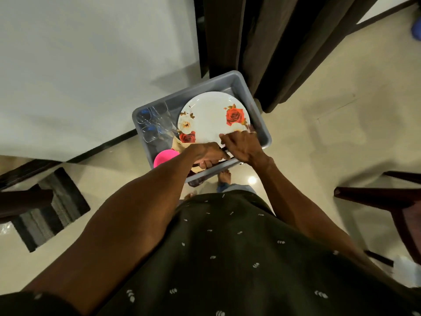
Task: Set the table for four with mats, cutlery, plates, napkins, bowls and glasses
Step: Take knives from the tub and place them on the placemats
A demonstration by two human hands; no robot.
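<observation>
The task looks barely begun. No laid table shows in the view, and plates, glasses, a bowl and what may be napkins all sit in the tub [262,124], so by this judgement every place setting is still to do.

The tub is grey plastic, rectangular, with a raised rim, and appears to be on or close above the floor just ahead of the person's feet; what bears it cannot be told. Both hands reach into its near end.

The plate [209,115], the largest thing in it, lies just beyond both hands. It is white and round, printed with red and cream roses, and may top a stack, though that is hidden.

The right hand [241,147] lies over the near rim of the plate, fingers curled at its edge; it seems to grip the plate, or a dark handle under its palm, and which one cannot be told.

The left hand [209,157] is beside it and touching it, fingers curled around something at the tub's near wall; the thing held is hidden.

The glasses [155,124], clear and crowded together, stand beyond and left of the left hand.

The bowl [164,157], bright pink, sits just left of the left hand, partly under the forearm.

A tan fold, perhaps napkins [180,145], shows between bowl and plate.
</observation>
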